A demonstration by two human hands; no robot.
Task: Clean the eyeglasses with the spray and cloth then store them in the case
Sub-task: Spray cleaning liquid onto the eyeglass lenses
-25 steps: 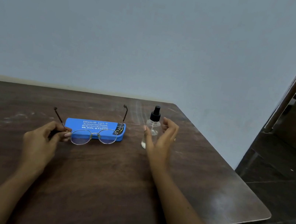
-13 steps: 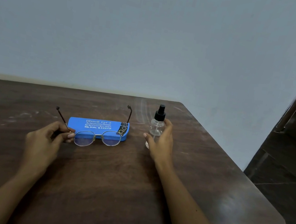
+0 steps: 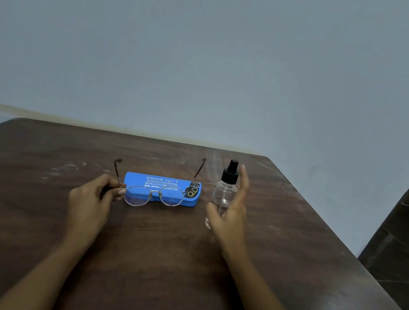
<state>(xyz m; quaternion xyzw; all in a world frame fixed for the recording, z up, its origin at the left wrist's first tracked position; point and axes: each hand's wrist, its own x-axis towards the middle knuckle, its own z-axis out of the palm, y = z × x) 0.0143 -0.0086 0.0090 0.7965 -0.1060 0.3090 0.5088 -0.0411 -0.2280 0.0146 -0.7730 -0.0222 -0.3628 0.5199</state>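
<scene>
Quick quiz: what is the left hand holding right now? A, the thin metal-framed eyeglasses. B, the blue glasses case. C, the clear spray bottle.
A: the left hand pinches the thin metal-framed eyeglasses at one temple hinge, in front of the closed blue glasses case.

The blue case [image 3: 163,190] carried the only writing. Its lid bore pale lettering whose top line looked like "Bhavik Eye +", though the letters were soft and the spelling was uncertain. Under it ran three lines of finer print, too small to read. At the lid's right end sat a dark patch with a yellow outline of spectacles. Nothing else showed any text.
</scene>
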